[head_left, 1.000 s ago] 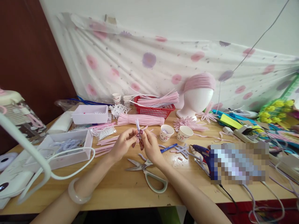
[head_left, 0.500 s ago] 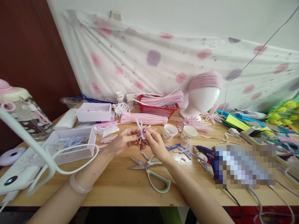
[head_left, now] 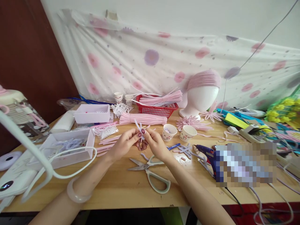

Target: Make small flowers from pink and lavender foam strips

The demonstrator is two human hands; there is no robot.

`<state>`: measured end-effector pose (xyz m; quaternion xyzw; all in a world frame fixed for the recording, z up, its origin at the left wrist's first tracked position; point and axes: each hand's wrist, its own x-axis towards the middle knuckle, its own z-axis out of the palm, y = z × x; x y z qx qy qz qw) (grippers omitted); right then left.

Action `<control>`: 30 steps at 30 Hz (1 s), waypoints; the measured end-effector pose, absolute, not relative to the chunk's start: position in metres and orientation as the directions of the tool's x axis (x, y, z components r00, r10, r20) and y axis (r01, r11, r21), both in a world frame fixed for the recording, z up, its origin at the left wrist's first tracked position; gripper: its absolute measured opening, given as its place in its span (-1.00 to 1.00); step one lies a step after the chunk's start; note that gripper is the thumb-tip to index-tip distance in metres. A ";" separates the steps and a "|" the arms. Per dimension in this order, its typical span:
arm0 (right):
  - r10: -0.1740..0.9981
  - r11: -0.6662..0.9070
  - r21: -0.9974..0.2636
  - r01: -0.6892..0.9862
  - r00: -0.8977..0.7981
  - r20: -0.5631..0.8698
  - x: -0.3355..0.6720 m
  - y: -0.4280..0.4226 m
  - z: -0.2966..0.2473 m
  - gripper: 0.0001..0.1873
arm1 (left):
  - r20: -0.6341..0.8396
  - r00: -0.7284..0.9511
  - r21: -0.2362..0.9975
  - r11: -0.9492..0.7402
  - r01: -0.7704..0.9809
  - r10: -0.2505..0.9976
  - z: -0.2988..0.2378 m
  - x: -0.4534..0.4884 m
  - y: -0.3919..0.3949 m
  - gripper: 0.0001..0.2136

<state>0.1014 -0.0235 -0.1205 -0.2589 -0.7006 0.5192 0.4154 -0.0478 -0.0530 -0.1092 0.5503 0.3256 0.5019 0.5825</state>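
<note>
Pale lilac pipe cleaner pieces (head_left: 137, 125) stick up from between my fingertips, above the middle of the table. My left hand (head_left: 126, 142) is closed, its thumb and fingers pinching the pieces from the left. From the other side my right hand (head_left: 154, 142) pinches them too, the fingertips of both hands meeting. The fingers hide the lower part of the pieces. Below my hands lie opened scissors (head_left: 147, 168) with pale handles, partly under my right hand. Just right of them are a blue pen (head_left: 173, 146) and cut lilac pieces (head_left: 185, 150).
Two paper cups (head_left: 169, 132) stand beyond my right hand. A blue glue gun (head_left: 206, 153) lies to the right. A red basket (head_left: 157, 110) and a white foam head (head_left: 202, 98) stand behind. At left are a white tray (head_left: 90, 150) and a pale curved stand or cable (head_left: 35, 147).
The whole view has shifted slightly. Both hands stay together on the lilac pipe cleaner pieces, with the fingers turned a little.
</note>
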 end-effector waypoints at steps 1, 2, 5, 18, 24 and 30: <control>0.774 0.293 -0.952 -0.088 -0.562 0.290 0.103 -0.023 -0.119 -0.54 | 0.151 0.320 0.970 -0.078 -0.231 0.935 -0.109 -0.050 -0.052 -0.66; 0.752 0.256 -0.961 -0.106 -0.603 0.267 0.104 -0.022 -0.116 -0.55 | 0.126 0.357 0.970 -0.040 -0.238 0.925 -0.108 -0.053 -0.051 -0.66; 0.704 0.172 -0.975 -0.141 -0.675 0.222 0.106 -0.022 -0.111 -0.55 | 0.069 0.428 0.966 0.046 -0.253 0.901 -0.107 -0.059 -0.049 -0.66; 0.863 0.208 -0.973 -0.102 -0.450 0.232 0.104 -0.022 -0.115 -0.34 | 0.159 0.226 0.947 -0.084 -0.310 0.961 -0.120 -0.046 -0.047 -0.66; 0.827 0.309 -0.949 -0.066 -0.473 0.303 0.104 -0.026 -0.113 -0.34 | 0.269 0.160 0.958 -0.247 -0.146 0.950 -0.114 -0.050 -0.050 -0.75; 0.833 0.378 -0.925 -0.038 -0.424 0.357 0.107 -0.024 -0.114 -0.41 | 0.654 -0.088 0.748 -0.625 0.224 0.751 -0.115 -0.053 -0.064 -0.77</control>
